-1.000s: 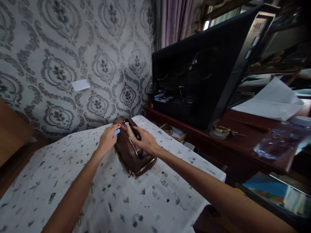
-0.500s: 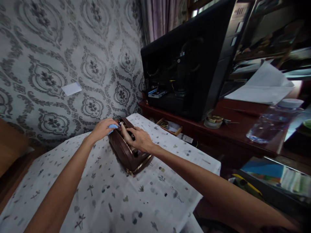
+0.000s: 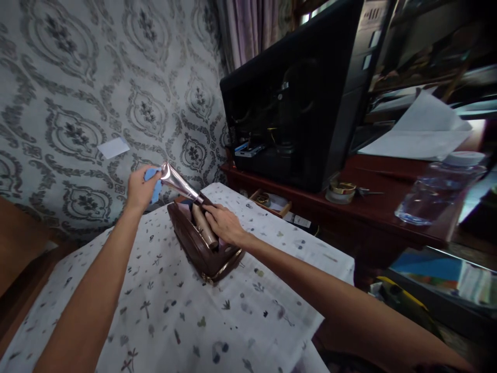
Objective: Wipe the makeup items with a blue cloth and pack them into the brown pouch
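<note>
A brown zip pouch [image 3: 202,251] lies open on the patterned white cloth [image 3: 163,311]. My left hand [image 3: 140,187] is raised above the pouch's far end, closed on the crimped end of a shiny silver tube [image 3: 179,184] together with a small blue item [image 3: 154,178]. The tube slants down with its dark cap at the pouch's mouth. My right hand [image 3: 224,224] rests on the open pouch, fingers curled over a tan cylinder [image 3: 205,228] lying inside it.
A black open computer case [image 3: 295,98] stands on a dark wooden desk [image 3: 388,207] to the right, with a gold-rimmed jar [image 3: 339,191], a plastic water bottle [image 3: 438,189] and papers [image 3: 423,134]. Patterned wallpaper with a white note [image 3: 113,148] is behind.
My left hand has lifted up and left from the pouch's far end, drawing the silver tube out of the pouch. My right hand has stayed on the pouch.
</note>
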A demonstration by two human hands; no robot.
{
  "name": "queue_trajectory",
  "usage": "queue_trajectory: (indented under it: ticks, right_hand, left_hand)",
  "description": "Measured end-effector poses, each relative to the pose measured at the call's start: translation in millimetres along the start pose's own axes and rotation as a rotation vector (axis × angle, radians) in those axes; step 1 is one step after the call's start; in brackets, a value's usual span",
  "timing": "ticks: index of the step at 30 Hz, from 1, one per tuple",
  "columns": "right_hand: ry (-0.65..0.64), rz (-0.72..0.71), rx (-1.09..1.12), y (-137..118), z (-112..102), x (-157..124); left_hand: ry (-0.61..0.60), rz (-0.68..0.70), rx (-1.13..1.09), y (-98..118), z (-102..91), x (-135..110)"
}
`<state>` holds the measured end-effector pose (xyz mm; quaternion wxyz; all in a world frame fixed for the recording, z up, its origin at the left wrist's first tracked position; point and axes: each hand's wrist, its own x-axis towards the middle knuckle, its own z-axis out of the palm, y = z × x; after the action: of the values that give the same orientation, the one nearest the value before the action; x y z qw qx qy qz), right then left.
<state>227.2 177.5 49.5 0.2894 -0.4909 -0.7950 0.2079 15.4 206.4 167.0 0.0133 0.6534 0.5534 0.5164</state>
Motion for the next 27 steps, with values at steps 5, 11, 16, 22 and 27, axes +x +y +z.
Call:
queue_trajectory:
  ticks: [5,11,16,22,27]
  right_hand:
    - [0.012,0.029,0.038,-0.7,-0.7,0.2]
    - [0.075,0.028,0.106,10.4,-0.1,6.3]
    - [0.125,0.018,0.238,24.1,1.4,13.1]
    - [0.12,-0.027,0.314,33.1,4.6,15.3]
    - [0.102,-0.07,0.351,37.5,5.0,15.2]
  left_hand:
    - [0.08,0.349,0.289,6.7,6.0,-22.9]
    - [-0.035,0.746,0.563,21.7,23.0,-62.7]
    - [-0.349,0.992,0.759,25.2,33.9,-84.2]
    - [-0.536,1.067,0.904,39.9,42.1,-98.2]
    - [-0.6,0.952,0.951,58.1,49.2,-110.0]
